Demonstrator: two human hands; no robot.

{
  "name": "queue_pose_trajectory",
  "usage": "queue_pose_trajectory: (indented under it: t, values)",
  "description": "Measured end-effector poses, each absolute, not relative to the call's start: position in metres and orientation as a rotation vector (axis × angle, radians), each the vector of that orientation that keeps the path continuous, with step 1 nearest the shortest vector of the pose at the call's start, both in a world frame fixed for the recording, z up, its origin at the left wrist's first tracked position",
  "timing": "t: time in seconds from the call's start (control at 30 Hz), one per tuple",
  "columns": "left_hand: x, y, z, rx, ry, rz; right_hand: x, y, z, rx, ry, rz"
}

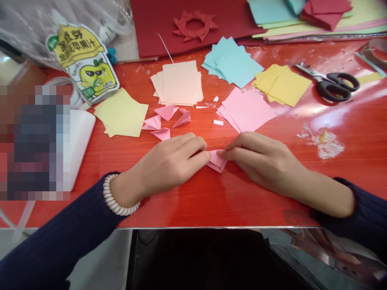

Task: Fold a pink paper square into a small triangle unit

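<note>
A small pink folded paper piece point(217, 162) lies at the tabletop's middle, pinched at both ends. My left hand point(178, 159) closes on its left corner, and my right hand point(263, 159) grips the right corner with thumb and fingers. Just beyond my left hand sit several pink folded triangles point(165, 112). A stack of pink paper squares point(246, 108) lies behind my right hand. Further back are stacks of peach squares point(181, 82), light blue squares point(232, 60) and yellow squares point(284, 83). Pale yellow squares point(122, 112) rest to the left.
Black-handled scissors point(335, 82) lie at the right, near a pile of paper scraps point(329, 145). A drink pouch point(87, 64) stands at back left. A red folded paper ring point(195, 26) sits on dark red sheets point(151, 24). Tape point(376, 52) is at far right.
</note>
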State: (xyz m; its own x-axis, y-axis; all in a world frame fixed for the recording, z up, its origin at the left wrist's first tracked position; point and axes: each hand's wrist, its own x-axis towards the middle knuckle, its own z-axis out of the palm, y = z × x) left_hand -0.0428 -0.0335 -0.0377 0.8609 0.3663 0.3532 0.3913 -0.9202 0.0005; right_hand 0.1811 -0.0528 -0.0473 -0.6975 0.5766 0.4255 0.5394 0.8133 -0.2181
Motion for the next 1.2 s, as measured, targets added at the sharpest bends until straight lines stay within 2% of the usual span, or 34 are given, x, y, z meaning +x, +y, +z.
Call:
queue_pose_trajectory:
  t: [0.4, 0.6, 0.83, 0.97, 1.2]
  values:
    - [-0.04, -0.038, -0.036, -2.995, -0.578, -0.452, 0.178, -0.057, -0.042, -0.847, -2.536, 0.148]
    - [-0.042, -0.038, -0.036, -2.964, -0.526, -0.503, 0.174, -0.061, -0.037, -1.092, -2.389, 0.556]
    - [-0.044, -0.038, -0.032, -2.954, -0.479, -0.437, 0.176, -0.062, -0.039, -1.074, -2.357, 0.71]
    - [-0.045, -0.039, -0.033, -2.978, -0.439, -0.442, 0.176, -0.061, -0.035, -0.952, -2.469, 0.553]
    - [-0.05, -0.035, -0.031, -3.036, -0.338, -0.49, 0.178, -0.058, -0.038, -0.679, -2.628, 0.024]
